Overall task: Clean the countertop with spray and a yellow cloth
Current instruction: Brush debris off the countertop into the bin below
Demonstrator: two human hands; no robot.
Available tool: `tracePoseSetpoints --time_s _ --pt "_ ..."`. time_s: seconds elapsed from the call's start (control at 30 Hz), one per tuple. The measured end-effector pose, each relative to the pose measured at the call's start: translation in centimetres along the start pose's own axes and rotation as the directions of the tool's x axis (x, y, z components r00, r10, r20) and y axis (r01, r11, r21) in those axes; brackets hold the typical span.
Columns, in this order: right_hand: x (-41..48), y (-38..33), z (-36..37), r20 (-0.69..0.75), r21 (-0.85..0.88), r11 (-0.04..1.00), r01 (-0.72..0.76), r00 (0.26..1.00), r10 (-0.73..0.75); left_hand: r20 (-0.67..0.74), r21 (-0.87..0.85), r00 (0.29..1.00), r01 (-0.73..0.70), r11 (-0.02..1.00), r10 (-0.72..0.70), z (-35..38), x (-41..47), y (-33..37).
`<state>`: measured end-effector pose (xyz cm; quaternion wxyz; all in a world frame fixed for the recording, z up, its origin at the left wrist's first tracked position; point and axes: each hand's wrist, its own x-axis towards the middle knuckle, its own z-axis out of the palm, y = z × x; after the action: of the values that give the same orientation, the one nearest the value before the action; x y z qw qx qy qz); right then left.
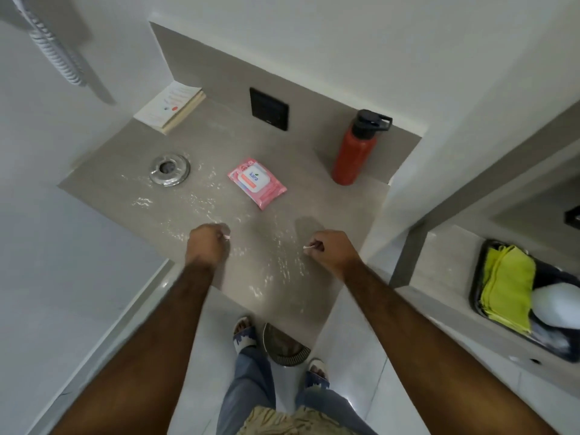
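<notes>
- Counter [314, 189] is wet across the near half, ripples and glare from the drain ring [169, 169] toward the front edge; wiping not started by the look of it
- Left hand [207, 244] hovers over the near edge, grip curled into a loose fist, a small white bit showing at the fingertips; cannot tell what it is
- Right hand [329, 251] likewise fisted, pinching a thin white stick-like item pointing left; neither hand has hold of cloth or spray
- Yellow cloth [505, 287] is folded in a dark tray [477, 296] on the lower ledge to the right, well apart from both hands; parked there as a supply spot, I'd guess
- White rounded object [555, 304] just beside the cloth in the same tray, possibly the spray bottle, too cropped to confirm
- Still on the counter: pink wipes pack [256, 183] mid-surface, red bottle [353, 152] upright at the back right, notepad [171, 106] back left corner; all probably need shifting for a full wipe
- Likely next: right hand reaches to the tray
</notes>
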<state>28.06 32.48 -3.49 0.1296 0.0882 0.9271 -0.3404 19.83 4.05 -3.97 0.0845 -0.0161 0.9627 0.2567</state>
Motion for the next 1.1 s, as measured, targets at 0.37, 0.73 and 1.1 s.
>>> tracePoseSetpoints --time_s 0.37,0.73,1.1 --pt "-11.1 4.3 -0.4 0.19 0.095 0.995 -0.044 0.981 0.026 0.23 -0.265 0.917 -0.263 0.928 0.325 6.6 -19.9 7.8" --pt "-18.2 12.6 11.1 0.291 0.199 0.894 -0.402 0.895 0.338 0.354 -0.176 0.929 -0.044 0.983 0.105 16.4 -27.7 -0.8" --pt "-12.0 20.6 32.3 0.371 0.657 0.271 -0.703 0.615 0.695 0.346 -0.19 0.916 0.277 0.942 -0.2 34.5 -20.0 -12.4"
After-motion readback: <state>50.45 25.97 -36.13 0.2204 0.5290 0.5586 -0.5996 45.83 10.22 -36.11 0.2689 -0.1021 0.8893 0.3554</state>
